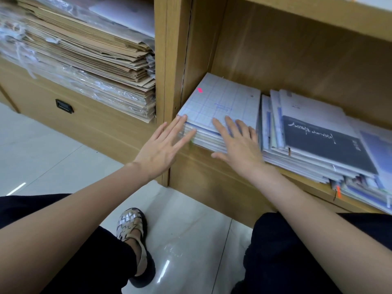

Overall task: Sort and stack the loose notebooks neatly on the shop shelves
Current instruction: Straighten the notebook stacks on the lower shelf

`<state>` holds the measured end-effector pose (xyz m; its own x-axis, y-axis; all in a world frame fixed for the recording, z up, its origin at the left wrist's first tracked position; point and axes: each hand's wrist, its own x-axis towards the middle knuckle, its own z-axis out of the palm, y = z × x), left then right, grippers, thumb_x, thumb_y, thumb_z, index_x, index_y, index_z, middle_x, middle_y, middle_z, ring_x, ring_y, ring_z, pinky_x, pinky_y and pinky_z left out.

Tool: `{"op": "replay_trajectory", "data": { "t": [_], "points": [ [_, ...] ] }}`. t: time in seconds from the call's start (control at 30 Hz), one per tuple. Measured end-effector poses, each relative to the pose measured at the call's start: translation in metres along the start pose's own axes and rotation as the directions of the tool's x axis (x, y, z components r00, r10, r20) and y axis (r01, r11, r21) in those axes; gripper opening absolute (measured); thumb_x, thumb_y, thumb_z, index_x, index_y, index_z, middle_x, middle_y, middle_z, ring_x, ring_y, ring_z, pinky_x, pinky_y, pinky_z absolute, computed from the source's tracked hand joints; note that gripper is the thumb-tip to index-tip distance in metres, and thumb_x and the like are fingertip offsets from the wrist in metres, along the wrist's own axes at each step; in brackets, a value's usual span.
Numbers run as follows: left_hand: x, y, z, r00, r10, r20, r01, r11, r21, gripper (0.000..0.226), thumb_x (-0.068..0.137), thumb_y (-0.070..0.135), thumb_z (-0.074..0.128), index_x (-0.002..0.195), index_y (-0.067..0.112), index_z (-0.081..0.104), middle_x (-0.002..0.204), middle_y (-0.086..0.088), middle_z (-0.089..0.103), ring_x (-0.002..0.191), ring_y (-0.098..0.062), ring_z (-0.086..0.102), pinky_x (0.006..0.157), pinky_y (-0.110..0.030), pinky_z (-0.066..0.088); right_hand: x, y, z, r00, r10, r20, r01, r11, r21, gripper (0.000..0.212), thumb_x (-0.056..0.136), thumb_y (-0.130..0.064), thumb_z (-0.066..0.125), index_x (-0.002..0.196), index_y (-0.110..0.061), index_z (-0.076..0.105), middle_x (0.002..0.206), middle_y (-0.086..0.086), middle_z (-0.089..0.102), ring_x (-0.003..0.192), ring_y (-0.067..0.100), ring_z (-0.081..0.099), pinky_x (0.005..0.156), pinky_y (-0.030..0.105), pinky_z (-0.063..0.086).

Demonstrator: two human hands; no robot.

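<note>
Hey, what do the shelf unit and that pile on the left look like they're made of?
Shelf unit: likely wood-look laminate board, matte, with even printed grain. Left pile: brown card or kraft paper sheets, some in crinkled clear plastic wrap that catches the light.

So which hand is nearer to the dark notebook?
Right. The right hand rests on the grid notebook stack, just left of the dark notebook; the left hand touches that stack's far-left corner.
</note>
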<state>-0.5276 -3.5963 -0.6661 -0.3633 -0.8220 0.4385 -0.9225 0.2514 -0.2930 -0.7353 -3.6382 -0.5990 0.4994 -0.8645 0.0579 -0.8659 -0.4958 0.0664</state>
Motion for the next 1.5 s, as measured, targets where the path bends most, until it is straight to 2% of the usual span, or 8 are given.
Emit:
{"op": "replay_trajectory", "data": {
  "t": [0.1,0.23,0.33,0.4,0.77,1.13,1.37,1.5],
  "points": [
    [-0.012,0.012,0.004,0.994,-0.006,0.109,0.005,1.0,0.013,0.092,0.067,0.007,0.065,0.146,0.012,0.018,0.153,-0.025,0.002,0.141,-0.033,0.016,0.109,-0.044,0.029,0.001,0.003,0.019,0.994,-0.013,-0.107,-0.001,0.993,-0.122,0.081,0.09,-0.038,0.056,0.149,-0.036,0.001,0.157,0.006,0.009,0.142,0.031,0.011,0.113,0.048,0.013],
    [-0.023,0.016,0.008,0.964,-0.009,0.264,0.003,1.0,0.025,0.096,0.074,0.014,0.063,0.148,0.009,0.002,0.152,-0.023,-0.014,0.142,-0.028,0.002,0.113,-0.04,0.017,0.003,0.004,0.035,0.945,-0.019,-0.326,-0.02,0.993,-0.115,0.083,0.069,-0.026,0.08,0.141,-0.029,0.04,0.139,0.013,0.046,0.124,0.039,0.045,0.097,0.054,0.036],
    [-0.021,0.014,0.008,0.917,0.05,0.396,-0.057,0.998,0.005,0.087,0.093,0.019,0.04,0.134,0.011,-0.036,0.138,-0.019,-0.044,0.132,-0.026,-0.03,0.112,-0.037,-0.007,0.007,0.001,0.038,0.931,-0.015,-0.365,-0.016,0.996,-0.083,0.075,0.071,-0.026,0.079,0.138,-0.028,0.045,0.137,0.014,0.049,0.122,0.041,0.045,0.095,0.056,0.036],
    [-0.017,0.012,0.007,0.898,0.061,0.436,-0.045,0.998,-0.046,0.081,0.096,0.022,0.032,0.128,0.01,-0.041,0.131,-0.017,-0.051,0.132,-0.026,-0.033,0.114,-0.038,-0.009,0.011,0.002,0.039,0.93,0.001,-0.368,-0.024,0.998,-0.059,0.071,0.075,-0.022,0.076,0.138,-0.028,0.045,0.138,0.015,0.047,0.124,0.042,0.043,0.096,0.056,0.033],
    [0.009,0.001,0.006,0.891,0.103,0.442,0.007,0.971,-0.241,0.081,0.097,0.032,0.037,0.14,0.002,-0.025,0.139,-0.016,-0.042,0.142,-0.025,-0.02,0.115,-0.03,-0.01,0.032,0.016,0.032,0.958,0.027,-0.287,-0.041,0.998,-0.04,0.065,0.091,-0.024,0.058,0.145,-0.038,0.026,0.15,0.005,0.028,0.133,0.031,0.024,0.104,0.046,0.018],
    [0.035,0.003,0.008,0.865,0.019,0.501,0.135,0.954,-0.268,0.082,0.097,0.049,0.027,0.143,-0.001,-0.019,0.148,-0.023,-0.029,0.141,-0.028,-0.021,0.116,-0.034,-0.01,0.053,0.01,0.039,0.93,0.016,-0.366,-0.056,0.994,-0.098,0.072,0.074,-0.021,0.076,0.138,-0.03,0.044,0.133,0.011,0.05,0.114,0.032,0.039,0.09,0.05,0.032],
    [0.022,0.002,0.008,0.876,-0.123,0.467,0.289,0.908,-0.303,0.071,0.099,0.044,0.022,0.147,0.001,-0.009,0.156,-0.015,-0.01,0.145,-0.02,-0.01,0.115,-0.034,-0.013,0.045,0.035,0.011,0.993,0.086,-0.079,-0.087,0.996,-0.007,0.081,0.085,-0.045,0.062,0.148,-0.038,0.011,0.154,0.003,0.014,0.138,0.033,0.012,0.109,0.048,0.02],
    [0.033,0.016,0.001,0.833,-0.29,0.471,0.518,0.707,-0.481,0.074,0.096,0.044,0.037,0.148,0.006,0.0,0.157,-0.008,0.006,0.145,-0.017,-0.003,0.115,-0.035,-0.008,0.041,0.044,0.005,0.982,0.188,0.02,-0.188,0.958,0.218,0.08,0.085,-0.031,0.067,0.147,-0.037,0.017,0.156,0.002,0.006,0.139,0.038,0.011,0.111,0.048,0.025]
  ]
}}
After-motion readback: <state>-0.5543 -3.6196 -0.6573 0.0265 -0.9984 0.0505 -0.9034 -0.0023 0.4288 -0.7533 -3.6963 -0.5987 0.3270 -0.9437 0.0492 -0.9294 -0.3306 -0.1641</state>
